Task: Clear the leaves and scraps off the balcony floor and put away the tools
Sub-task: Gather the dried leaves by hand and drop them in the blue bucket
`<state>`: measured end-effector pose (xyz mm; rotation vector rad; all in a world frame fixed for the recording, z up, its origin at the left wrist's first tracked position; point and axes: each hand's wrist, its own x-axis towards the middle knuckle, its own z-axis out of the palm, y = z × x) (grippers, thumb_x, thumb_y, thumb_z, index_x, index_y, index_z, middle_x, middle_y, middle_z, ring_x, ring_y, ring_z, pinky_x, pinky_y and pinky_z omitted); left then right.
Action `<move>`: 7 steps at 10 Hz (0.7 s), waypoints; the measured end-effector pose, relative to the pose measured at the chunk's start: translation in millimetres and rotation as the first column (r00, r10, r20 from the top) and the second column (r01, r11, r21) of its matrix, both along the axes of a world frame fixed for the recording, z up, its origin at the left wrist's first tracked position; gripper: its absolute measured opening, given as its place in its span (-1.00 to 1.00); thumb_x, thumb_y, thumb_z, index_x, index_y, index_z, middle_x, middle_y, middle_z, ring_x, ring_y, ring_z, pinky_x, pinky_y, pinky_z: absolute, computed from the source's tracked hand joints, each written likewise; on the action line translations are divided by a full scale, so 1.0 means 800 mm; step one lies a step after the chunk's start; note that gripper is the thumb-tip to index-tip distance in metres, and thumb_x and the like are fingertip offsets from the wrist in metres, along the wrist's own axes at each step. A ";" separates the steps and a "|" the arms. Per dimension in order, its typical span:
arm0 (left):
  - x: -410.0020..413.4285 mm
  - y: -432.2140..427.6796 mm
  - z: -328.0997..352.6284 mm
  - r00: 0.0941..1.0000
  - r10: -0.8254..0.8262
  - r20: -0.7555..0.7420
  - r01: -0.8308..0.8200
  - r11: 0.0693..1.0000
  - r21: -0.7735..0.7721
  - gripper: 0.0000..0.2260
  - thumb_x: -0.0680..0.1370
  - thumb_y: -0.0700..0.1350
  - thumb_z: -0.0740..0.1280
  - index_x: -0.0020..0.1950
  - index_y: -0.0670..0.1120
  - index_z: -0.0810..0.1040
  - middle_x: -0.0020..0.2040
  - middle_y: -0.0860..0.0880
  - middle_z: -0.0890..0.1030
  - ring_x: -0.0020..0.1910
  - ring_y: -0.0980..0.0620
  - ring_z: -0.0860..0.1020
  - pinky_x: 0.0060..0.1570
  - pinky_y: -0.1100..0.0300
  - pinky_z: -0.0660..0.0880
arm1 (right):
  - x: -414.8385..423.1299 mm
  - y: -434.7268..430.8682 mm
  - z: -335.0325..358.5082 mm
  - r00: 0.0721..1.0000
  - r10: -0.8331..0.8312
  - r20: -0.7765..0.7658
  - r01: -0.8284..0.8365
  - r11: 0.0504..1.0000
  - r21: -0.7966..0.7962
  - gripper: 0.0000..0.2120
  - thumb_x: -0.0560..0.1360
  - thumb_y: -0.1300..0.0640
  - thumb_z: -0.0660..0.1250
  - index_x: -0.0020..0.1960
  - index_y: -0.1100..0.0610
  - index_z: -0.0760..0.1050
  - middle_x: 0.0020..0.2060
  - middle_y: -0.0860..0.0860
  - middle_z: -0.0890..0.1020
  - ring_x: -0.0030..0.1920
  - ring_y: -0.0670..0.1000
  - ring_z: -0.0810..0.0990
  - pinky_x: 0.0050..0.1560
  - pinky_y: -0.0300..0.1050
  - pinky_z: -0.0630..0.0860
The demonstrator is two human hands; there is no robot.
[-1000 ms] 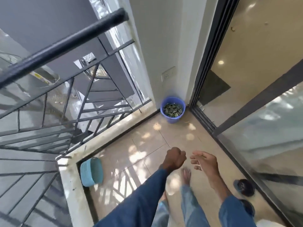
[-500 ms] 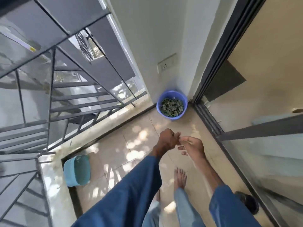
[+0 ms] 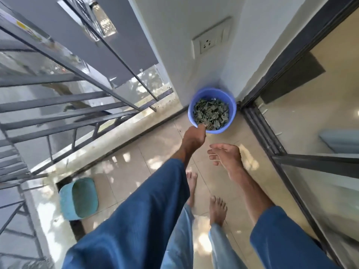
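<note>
We look down from head height onto a tiled balcony floor (image 3: 155, 152) dappled with sun. In the far corner, where the white wall meets the dark sliding door frame (image 3: 272, 133), stands 1 blue bucket (image 3: 232, 113), upright and holding a heap of dry green-grey leaves (image 3: 210, 113).

The left hand (image 3: 194, 139), on an arm in a dark blue sleeve, reaches out to the bucket's near rim. We see only the back of it, with the fingertips bunched over the rim and touching or just above the leaves; we cannot tell whether they pinch anything. The right hand (image 3: 225, 156) hangs just beside it, short of the bucket, palm turned inward, fingers relaxed and spread, holding nothing. The 2 hands are near each other but not touching.

Below them are 2 bare feet (image 3: 217, 210) on the tiles. At the lower left, 1 teal tub (image 3: 65, 200) lies on its side against the low parapet, its mouth towards us. A grey metal railing (image 3: 77, 74) runs along the left, and a white wall socket (image 3: 210, 42) sits above the bucket.
</note>
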<state>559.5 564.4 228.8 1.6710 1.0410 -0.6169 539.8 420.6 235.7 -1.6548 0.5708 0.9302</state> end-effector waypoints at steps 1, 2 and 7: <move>0.028 0.019 -0.031 0.999 0.014 -0.033 -0.016 0.999 -0.046 -0.74 0.52 0.05 0.13 -0.08 -0.12 0.46 -0.13 -0.15 0.53 -0.22 -0.12 0.49 -0.27 0.12 0.45 | 0.016 0.015 -0.034 1.000 -0.018 -0.022 0.018 1.000 -0.013 -0.88 0.55 0.26 0.32 -0.05 0.14 0.63 -0.23 0.07 0.73 -0.33 -0.02 0.67 -0.36 -0.20 0.53; 0.078 0.037 -0.075 0.940 -0.337 -0.054 0.338 0.941 0.017 -0.84 0.54 -0.26 0.28 -0.19 -0.12 0.35 -0.18 -0.21 0.48 -0.20 -0.12 0.50 -0.24 0.02 0.46 | 0.033 0.026 -0.074 0.998 -0.042 -0.043 0.041 0.999 -0.026 -0.87 0.55 0.27 0.32 -0.06 0.13 0.63 -0.21 0.10 0.73 -0.34 -0.03 0.66 -0.41 -0.23 0.51; 0.142 0.004 -0.204 0.966 -0.247 -0.071 0.246 0.969 -0.018 -0.02 0.53 0.48 0.04 0.61 -0.30 0.08 0.56 -0.33 0.26 0.50 -0.34 0.32 0.47 -0.20 0.33 | 0.106 0.009 -0.165 0.995 -0.097 -0.021 0.095 0.990 -0.106 -0.87 0.55 0.25 0.34 0.03 0.17 0.65 -0.18 0.11 0.74 -0.24 0.06 0.70 -0.29 -0.15 0.56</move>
